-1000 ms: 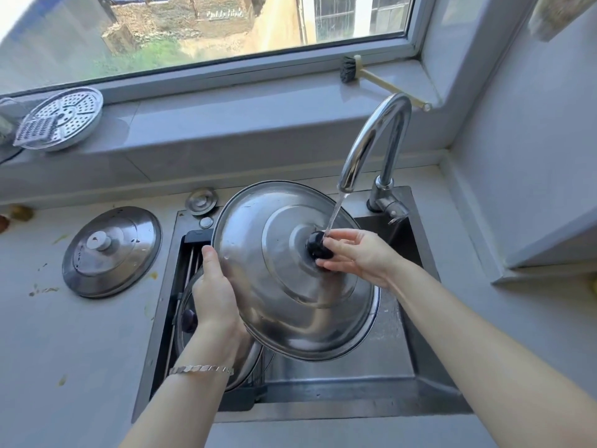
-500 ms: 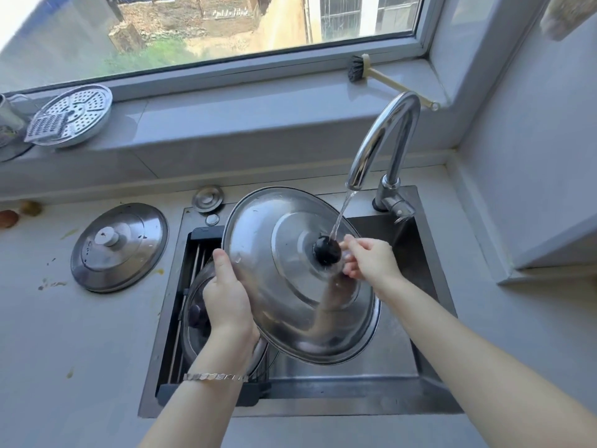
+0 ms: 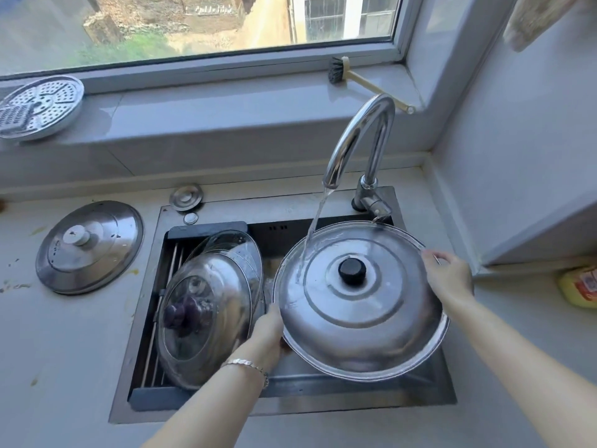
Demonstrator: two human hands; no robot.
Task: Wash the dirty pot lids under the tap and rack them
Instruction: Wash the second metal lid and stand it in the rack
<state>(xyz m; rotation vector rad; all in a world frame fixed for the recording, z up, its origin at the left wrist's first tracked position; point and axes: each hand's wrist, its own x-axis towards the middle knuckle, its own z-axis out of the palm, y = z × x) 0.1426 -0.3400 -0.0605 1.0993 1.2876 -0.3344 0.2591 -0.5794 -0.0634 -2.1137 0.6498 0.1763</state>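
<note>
Steel domed lid [image 3: 365, 321], black knob, over right of dark sink [image 3: 290, 210], tilted to shed stream from chrome tap [image 3: 358, 134]; left hand [image 3: 268, 334] grips near rim, fingers hidden under; right hand [image 3: 449, 279] pinches far-right rim.

1. A single view comes from a camera worn on the person's head, looking forward and steeply down.
2. It faces the sink [image 3: 323, 407] and tap [image 3: 350, 137] below the window [image 3: 193, 27], with the bench [image 3: 64, 350] running off to the left.
3. It is close: the left forearm [image 3: 210, 399] and right forearm [image 3: 533, 367] enter from the bottom edge, and the lid [image 3: 358, 318] sits near the middle.
4. The wide lens bends straight edges near the borders.
</note>
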